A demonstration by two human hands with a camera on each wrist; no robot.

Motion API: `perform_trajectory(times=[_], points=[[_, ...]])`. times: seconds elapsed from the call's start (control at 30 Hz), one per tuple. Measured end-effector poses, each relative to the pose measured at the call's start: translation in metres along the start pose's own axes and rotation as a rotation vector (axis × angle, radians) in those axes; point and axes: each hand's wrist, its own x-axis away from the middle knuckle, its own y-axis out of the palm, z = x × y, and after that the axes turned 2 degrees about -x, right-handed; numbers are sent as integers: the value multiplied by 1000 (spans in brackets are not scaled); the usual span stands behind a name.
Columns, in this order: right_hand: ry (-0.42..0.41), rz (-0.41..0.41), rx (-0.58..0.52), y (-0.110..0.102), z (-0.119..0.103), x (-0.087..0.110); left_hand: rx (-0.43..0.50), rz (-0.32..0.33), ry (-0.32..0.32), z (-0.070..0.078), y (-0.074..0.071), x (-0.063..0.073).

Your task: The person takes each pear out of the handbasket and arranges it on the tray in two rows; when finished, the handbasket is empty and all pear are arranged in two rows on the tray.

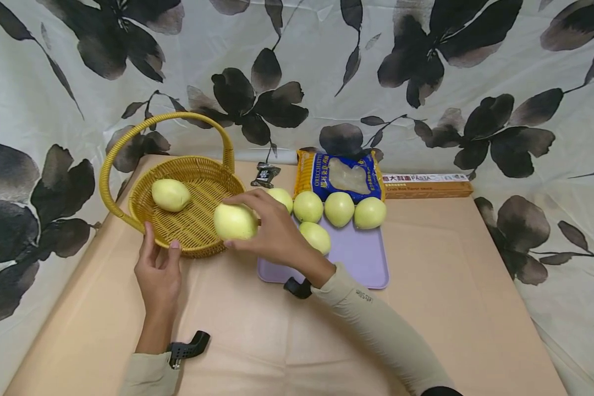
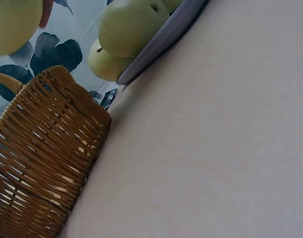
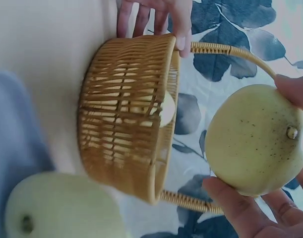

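My right hand [image 1: 277,225] holds a pale yellow-green apple [image 1: 235,221] between thumb and fingers, above the right rim of the yellow wicker basket [image 1: 198,253]. In the right wrist view dark specks show around the end of the held apple [image 3: 255,141]. Another apple [image 1: 170,194] lies inside the basket, toward its left. At the basket's near left side my left hand [image 1: 159,278] touches the outer wall and rim with extended fingers. Several more apples [image 1: 340,209] sit on a lilac tray [image 1: 361,264] at the right.
Behind the tray lies a blue and orange pasta bag [image 1: 346,176], and right of it a long flat pasta box [image 1: 425,186]. A small black packet [image 1: 265,175] lies between basket and bag. The basket's tall handle [image 1: 170,116] arches upward. Floral cloth [image 1: 326,110] hangs behind the table.
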Motion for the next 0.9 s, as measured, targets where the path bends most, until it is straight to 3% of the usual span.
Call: perform_trajectory(times=[0.23,0.6,0.9], points=[[37,32,-87,-27,12,33,13,1,6,0,0,0],[97,155,-53,-68,39,76,16,-6,6,0,0,0],[210,241,3,-95,72,109,23,-4,3,-2,-1,-2]])
